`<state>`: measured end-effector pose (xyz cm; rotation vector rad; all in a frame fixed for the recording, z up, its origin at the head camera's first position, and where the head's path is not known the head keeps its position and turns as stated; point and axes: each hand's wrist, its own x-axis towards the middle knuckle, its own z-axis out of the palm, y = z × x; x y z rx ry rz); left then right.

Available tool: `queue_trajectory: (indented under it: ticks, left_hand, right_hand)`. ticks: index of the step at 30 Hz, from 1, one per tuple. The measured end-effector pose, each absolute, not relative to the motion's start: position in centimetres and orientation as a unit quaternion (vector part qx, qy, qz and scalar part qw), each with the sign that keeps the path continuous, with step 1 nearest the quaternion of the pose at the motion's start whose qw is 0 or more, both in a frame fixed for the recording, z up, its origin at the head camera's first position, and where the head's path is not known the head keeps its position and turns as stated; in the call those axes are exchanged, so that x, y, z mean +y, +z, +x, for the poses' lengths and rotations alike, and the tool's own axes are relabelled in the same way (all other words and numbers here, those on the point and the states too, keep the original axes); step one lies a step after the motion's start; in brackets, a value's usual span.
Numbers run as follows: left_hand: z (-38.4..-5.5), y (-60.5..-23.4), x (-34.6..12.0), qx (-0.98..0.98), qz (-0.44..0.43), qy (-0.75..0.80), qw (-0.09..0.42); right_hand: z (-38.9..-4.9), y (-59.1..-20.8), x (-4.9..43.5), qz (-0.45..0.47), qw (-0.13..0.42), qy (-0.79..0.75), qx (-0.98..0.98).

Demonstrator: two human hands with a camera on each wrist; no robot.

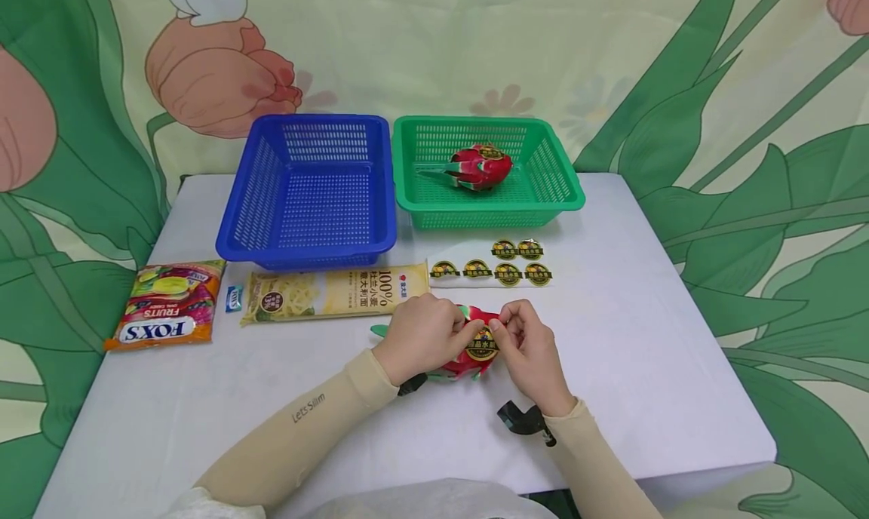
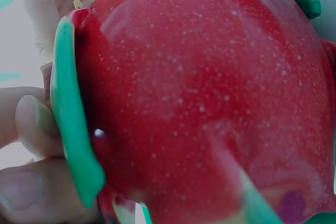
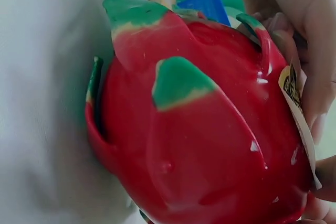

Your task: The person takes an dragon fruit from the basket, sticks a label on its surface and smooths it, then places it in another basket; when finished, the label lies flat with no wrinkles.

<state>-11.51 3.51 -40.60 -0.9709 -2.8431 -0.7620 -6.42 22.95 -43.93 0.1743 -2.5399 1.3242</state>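
A red dragon fruit (image 1: 462, 366) with green-tipped scales lies on the white table in front of the person. On its upper side sits a round black-and-gold sticker (image 1: 483, 347); in the right wrist view this sticker (image 3: 292, 87) stands partly off the skin. The left hand (image 1: 426, 336) is at the fruit's left, fingers curled and thumb across the sticker's upper left edge. From the right, the right hand (image 1: 532, 357) pinches the sticker's upper right edge between thumb and fingers. The dragon fruit's red skin (image 2: 199, 93) fills most of the left wrist view.
Behind stand a blue basket (image 1: 329, 202) and a green basket (image 1: 489, 217) holding another dragon fruit (image 1: 478, 173) with a sticker. Before them lie a sticker sheet (image 1: 465, 281) and a yellow pasta pack (image 1: 339, 291). A small blue packet (image 1: 234, 299) and a Fox's candy bag (image 1: 166, 305) lie left.
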Motion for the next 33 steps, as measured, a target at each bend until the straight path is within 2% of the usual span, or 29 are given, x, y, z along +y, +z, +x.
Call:
queue_trajectory:
  ticks: [9, 29, 33]
  left_hand:
    - [-11.5, -40.5, 3.5, -0.918, -0.314, -0.242, 0.016]
    - [-11.5, -40.6, 3.3, -0.919, -0.322, -0.226, -0.014]
    - [-11.3, -40.8, 3.4, -0.923, -0.322, -0.211, 0.001]
  right_hand:
    - [-6.3, -44.3, 23.0, 0.077, 0.142, 0.462, -0.872]
    - [-5.8, -45.6, 25.3, 0.171, 0.100, 0.469, -0.861]
    - [-6.0, -45.8, 25.8, 0.183, 0.076, 0.480, -0.855]
